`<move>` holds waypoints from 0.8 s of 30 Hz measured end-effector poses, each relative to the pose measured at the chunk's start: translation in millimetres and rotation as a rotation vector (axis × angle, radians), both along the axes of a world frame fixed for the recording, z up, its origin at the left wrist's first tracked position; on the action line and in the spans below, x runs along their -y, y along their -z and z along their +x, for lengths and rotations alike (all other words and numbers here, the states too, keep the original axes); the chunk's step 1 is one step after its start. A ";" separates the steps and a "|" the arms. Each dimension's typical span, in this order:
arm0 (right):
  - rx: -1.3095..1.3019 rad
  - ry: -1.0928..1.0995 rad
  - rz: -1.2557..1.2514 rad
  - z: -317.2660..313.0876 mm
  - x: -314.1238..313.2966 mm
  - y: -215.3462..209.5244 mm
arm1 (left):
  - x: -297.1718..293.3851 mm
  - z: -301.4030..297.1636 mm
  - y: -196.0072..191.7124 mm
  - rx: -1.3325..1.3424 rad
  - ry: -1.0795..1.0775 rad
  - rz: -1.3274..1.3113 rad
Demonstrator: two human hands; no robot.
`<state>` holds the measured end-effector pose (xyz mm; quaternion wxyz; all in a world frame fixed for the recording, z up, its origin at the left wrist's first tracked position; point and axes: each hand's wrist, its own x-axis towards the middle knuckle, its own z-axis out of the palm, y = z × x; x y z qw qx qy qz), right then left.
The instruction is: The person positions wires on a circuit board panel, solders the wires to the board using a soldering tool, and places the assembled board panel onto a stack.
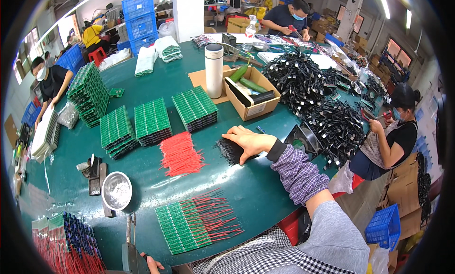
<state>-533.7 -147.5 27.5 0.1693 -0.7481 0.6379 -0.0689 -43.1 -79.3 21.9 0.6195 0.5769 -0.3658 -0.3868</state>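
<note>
My right hand (pixel 249 142) lies over a small pile of black wires (pixel 229 151), palm down. Its thumb is apart from the stretched fingers, and part of the pile is hidden beneath it. At the lower edge, my left hand (pixel 152 264) is closed around the handle of a dark green soldering gun (pixel 135 257) with a metal tip; only some of its fingers show. Between the hands is a green circuit board panel (pixel 182 226), with red wires (pixel 215 214) sticking out to its right. A heap of loose red wires (pixel 181 154) lies left of the black ones.
Stacks of green circuit boards (pixel 151 120) stand behind the wires. A metal bowl (pixel 117 191) sits at left, and wired boards (pixel 66 241) fill the near left corner. Beyond are a white flask (pixel 213 70), a cardboard box (pixel 251 98) and heaped black cables (pixel 303 84). Other people work around the table.
</note>
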 end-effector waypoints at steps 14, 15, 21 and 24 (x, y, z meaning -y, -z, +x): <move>0.050 -0.014 -0.126 21.1 5.3 -12.0 | -0.1 10.4 6.5 0.015 0.014 -0.005; 0.052 -0.022 -0.128 28.4 10.9 -12.8 | 0.8 9.2 5.2 0.017 0.006 -0.007; 0.216 -0.201 -0.295 99.1 79.4 0.9 | 2.6 2.4 -3.7 -0.032 0.014 -0.008; 0.026 -0.172 -0.178 112.4 113.7 19.9 | 1.5 4.3 -6.5 -0.003 0.030 -0.070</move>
